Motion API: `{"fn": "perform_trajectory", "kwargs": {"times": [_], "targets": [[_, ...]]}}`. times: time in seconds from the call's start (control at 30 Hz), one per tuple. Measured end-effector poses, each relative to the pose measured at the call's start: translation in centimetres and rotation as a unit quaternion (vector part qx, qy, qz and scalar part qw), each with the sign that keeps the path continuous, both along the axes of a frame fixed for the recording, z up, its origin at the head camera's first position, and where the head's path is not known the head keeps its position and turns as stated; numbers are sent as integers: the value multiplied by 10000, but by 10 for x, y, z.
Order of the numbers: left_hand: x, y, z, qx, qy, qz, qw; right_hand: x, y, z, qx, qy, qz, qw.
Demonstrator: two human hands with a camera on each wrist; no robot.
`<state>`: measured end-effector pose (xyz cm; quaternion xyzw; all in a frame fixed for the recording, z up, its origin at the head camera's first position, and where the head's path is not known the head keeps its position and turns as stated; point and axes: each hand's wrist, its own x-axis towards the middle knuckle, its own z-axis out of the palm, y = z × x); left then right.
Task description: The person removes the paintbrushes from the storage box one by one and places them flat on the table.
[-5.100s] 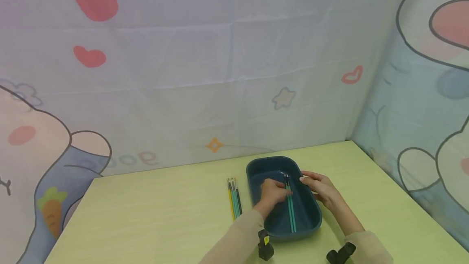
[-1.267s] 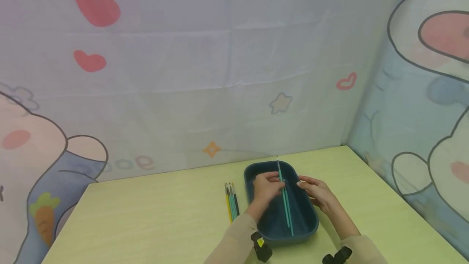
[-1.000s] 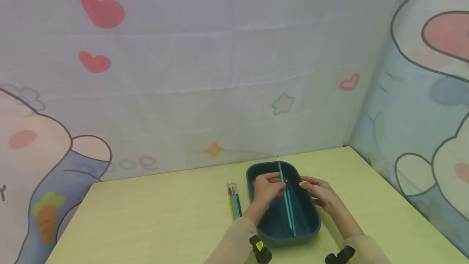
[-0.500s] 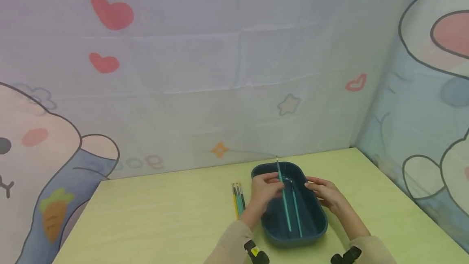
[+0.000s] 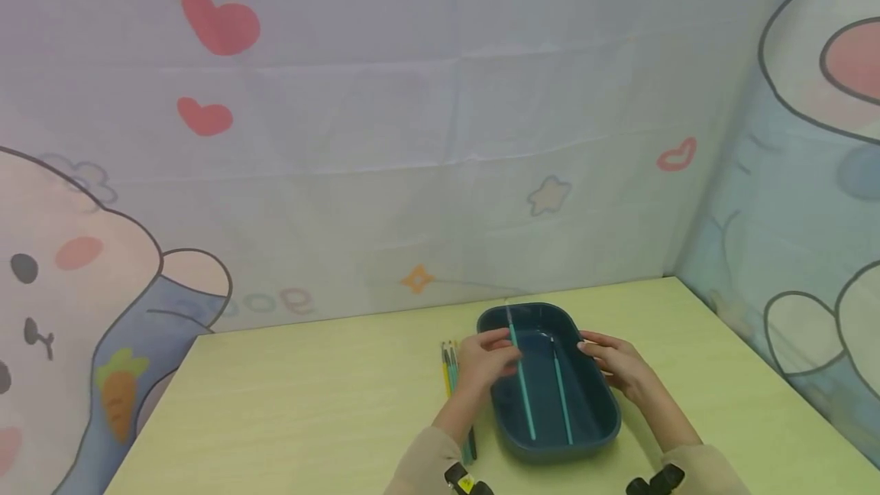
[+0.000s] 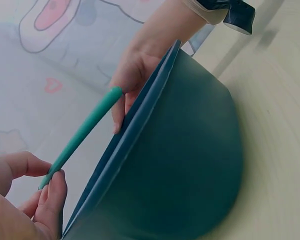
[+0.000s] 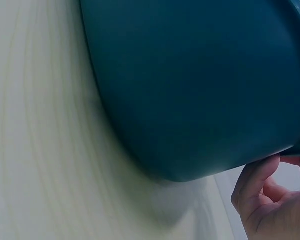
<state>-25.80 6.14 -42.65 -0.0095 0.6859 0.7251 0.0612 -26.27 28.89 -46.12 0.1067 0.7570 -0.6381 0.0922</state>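
My left hand (image 5: 481,361) pinches a slim teal paintbrush (image 5: 522,392) between thumb and fingers, bristles pointing away, over the left side of a dark blue basin (image 5: 550,454). In the left wrist view the brush's teal handle (image 6: 82,135) slants up out of the fingers, above the basin's rim. My right hand (image 5: 619,365) holds the basin's right rim, thumb on top and fingers beneath; the right wrist view shows curled fingers (image 7: 260,180) under the lip. Inside the basin lies a second teal paintbrush (image 5: 562,399).
Several paintbrushes (image 5: 450,361), yellow, teal and dark, lie side by side on the pale table (image 5: 296,396) left of the basin, partly hidden by the left forearm. A printed curtain (image 5: 344,136) stands behind the table's back edge.
The left hand has lifted one teal paintbrush off the basin floor and moved it left, apart from the other one. The right hand keeps hold of the rim. The head view has shifted slightly.
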Motion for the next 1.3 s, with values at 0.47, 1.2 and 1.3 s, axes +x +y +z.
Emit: {"fn": "perform_trajectory", "kwargs": {"times": [0.47, 1.2, 1.3], "targets": [[5, -17, -8, 72, 53, 169, 9998, 0, 1, -1, -73, 34, 32, 10000], [12, -38, -12, 295, 44, 183, 9994, 1, 1, 0, -68, 15, 49, 10000], [12, -40, -14, 216, 28, 197, 9996, 0, 1, -1, -102, 2, 44, 9999]]}}
